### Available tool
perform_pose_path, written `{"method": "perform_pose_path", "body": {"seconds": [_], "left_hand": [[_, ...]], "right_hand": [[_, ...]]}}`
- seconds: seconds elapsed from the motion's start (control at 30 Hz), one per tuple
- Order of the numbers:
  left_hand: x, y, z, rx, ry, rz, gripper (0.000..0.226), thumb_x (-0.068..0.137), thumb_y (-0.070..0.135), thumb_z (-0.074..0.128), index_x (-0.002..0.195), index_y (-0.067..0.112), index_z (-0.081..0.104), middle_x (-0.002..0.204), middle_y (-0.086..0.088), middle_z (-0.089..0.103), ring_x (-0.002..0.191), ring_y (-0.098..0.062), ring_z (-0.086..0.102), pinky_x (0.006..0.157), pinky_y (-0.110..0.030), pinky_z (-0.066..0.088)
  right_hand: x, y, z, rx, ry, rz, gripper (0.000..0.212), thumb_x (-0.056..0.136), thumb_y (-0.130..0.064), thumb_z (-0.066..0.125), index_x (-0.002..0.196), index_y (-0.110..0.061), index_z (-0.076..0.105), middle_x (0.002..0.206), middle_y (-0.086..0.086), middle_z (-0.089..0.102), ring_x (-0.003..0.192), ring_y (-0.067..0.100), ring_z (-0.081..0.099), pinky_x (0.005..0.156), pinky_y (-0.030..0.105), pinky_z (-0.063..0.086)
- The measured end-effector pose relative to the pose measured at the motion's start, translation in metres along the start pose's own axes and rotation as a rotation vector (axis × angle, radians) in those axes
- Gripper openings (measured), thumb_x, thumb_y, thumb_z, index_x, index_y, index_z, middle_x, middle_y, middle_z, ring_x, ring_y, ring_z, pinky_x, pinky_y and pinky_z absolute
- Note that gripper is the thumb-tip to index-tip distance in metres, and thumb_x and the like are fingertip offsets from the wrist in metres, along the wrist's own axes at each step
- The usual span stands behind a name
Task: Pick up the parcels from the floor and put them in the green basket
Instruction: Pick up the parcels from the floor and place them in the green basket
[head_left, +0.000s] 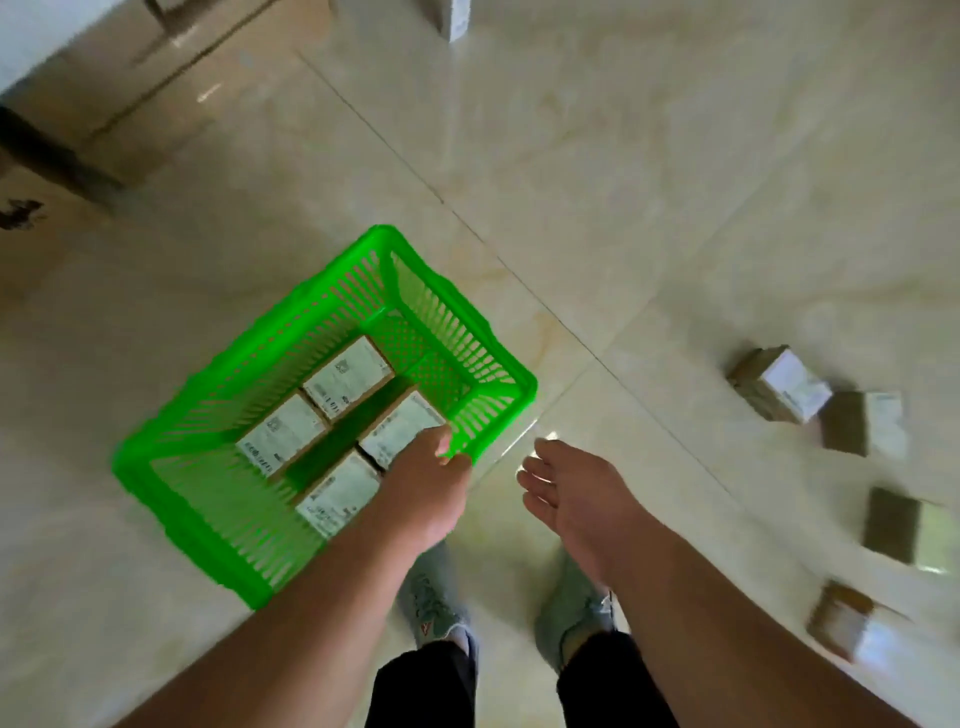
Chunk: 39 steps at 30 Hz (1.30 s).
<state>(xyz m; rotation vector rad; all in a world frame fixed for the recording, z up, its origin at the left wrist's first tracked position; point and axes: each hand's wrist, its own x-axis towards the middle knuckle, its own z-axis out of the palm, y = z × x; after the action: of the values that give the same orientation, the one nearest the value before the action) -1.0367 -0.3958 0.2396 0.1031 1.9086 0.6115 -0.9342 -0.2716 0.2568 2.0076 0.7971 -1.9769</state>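
Observation:
A green plastic basket (218, 395) stands on the tiled floor at the centre left. Several small brown parcels with white labels lie inside it, such as one at the far end (348, 375) and one at the near end (340, 491). My left hand (426, 483) hangs over the basket's right rim with relaxed fingers and holds nothing. My right hand (566, 493) is empty too, fingers spread, above the bare floor right of the basket. Several more parcels lie on the floor at the right, among them one (782, 384) and another (891, 525), blurred.
Large cardboard boxes (130, 104) stand at the top left beside a dark object (47, 150). A white box (452, 18) sits at the top edge. My two shoes (436, 597) are just below the hands. Pale tiles stretch between the basket and the loose parcels.

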Motion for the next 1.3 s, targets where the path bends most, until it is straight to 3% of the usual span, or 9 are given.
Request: {"method": "perform_pose_path", "body": {"seconds": [0.07,0.13,0.17,0.3,0.4,0.63,1.03,1.2,1.3], "left_hand": [[-0.012,0.02,0.022,0.033,-0.016,0.015,0.052,0.101,0.028,0.048,0.153,0.022,0.041,0.157,-0.001,0.046,0.138,-0.022,0.048,0.111,-0.033,0.037],[-0.017,0.032,0.045,0.038,-0.019,0.025,0.049,0.101,0.026,0.052,0.15,0.02,0.045,0.152,-0.004,0.05,0.134,-0.024,0.052,0.107,-0.036,0.043],[-0.018,0.037,0.057,0.047,-0.022,0.028,0.049,0.101,0.024,0.053,0.149,0.019,0.046,0.151,-0.004,0.051,0.133,-0.024,0.052,0.105,-0.035,0.044],[-0.022,0.043,0.113,0.156,-0.048,-0.011,0.046,0.098,0.022,0.055,0.142,0.012,0.054,0.148,-0.01,0.055,0.134,-0.027,0.051,0.107,-0.036,0.04],[-0.029,0.046,0.165,0.271,-0.096,-0.041,0.04,0.095,0.02,0.055,0.129,-0.002,0.058,0.136,-0.022,0.061,0.122,-0.036,0.056,0.092,-0.036,0.042],[-0.073,0.088,0.298,0.3,-0.213,-0.04,0.048,0.098,0.024,0.058,0.145,0.015,0.052,0.146,-0.003,0.057,0.132,-0.021,0.053,0.109,-0.031,0.038],[-0.128,0.137,0.479,0.353,-0.283,-0.003,0.047,0.098,0.027,0.057,0.144,0.02,0.054,0.143,0.005,0.057,0.126,-0.014,0.055,0.107,-0.031,0.041],[-0.136,0.136,0.513,0.485,-0.348,0.044,0.012,0.097,0.026,0.054,0.088,0.034,0.057,0.097,0.01,0.055,0.096,-0.015,0.053,0.086,-0.03,0.038],[-0.141,0.138,0.521,0.513,-0.363,0.064,0.038,0.099,0.027,0.056,0.137,0.023,0.059,0.132,0.002,0.062,0.124,-0.017,0.057,0.102,-0.027,0.039]], "right_hand": [[-0.006,0.0,-0.025,0.002,-0.023,0.005,0.006,0.096,-0.018,0.059,0.093,-0.014,0.06,0.086,0.015,0.05,0.082,0.023,0.054,0.093,0.034,0.051],[-0.004,0.004,-0.052,-0.038,-0.047,0.026,0.019,0.1,-0.015,0.05,0.082,-0.017,0.055,0.077,0.008,0.039,0.068,0.019,0.04,0.089,0.034,0.049],[-0.002,0.008,-0.066,-0.079,-0.028,0.024,0.023,0.1,-0.017,0.05,0.078,-0.022,0.054,0.076,0.007,0.041,0.068,0.019,0.041,0.095,0.04,0.048],[0.001,0.033,-0.133,-0.119,0.101,0.012,0.027,0.09,-0.036,0.061,0.067,-0.025,0.053,0.08,0.002,0.054,0.073,0.02,0.051,0.076,0.042,0.048],[0.005,0.047,-0.194,-0.17,0.126,0.038,0.031,0.097,-0.04,0.05,0.069,-0.026,0.049,0.1,0.009,0.057,0.092,0.026,0.055,0.098,0.049,0.05],[0.01,0.073,-0.359,-0.126,0.211,0.024,0.034,0.096,-0.045,0.048,0.068,-0.026,0.05,0.098,0.007,0.06,0.09,0.025,0.057,0.099,0.049,0.052],[0.008,0.117,-0.585,0.008,0.343,0.025,0.028,0.095,-0.042,0.052,0.071,-0.027,0.05,0.103,0.009,0.058,0.093,0.026,0.055,0.102,0.05,0.051],[0.013,0.154,-0.622,-0.014,0.41,0.044,0.023,0.097,-0.041,0.051,0.092,-0.019,0.057,0.1,0.011,0.057,0.09,0.027,0.054,0.098,0.049,0.051],[0.015,0.172,-0.635,-0.02,0.451,0.066,0.023,0.095,-0.041,0.052,0.095,-0.018,0.058,0.096,0.009,0.06,0.085,0.026,0.056,0.089,0.044,0.054]]}}
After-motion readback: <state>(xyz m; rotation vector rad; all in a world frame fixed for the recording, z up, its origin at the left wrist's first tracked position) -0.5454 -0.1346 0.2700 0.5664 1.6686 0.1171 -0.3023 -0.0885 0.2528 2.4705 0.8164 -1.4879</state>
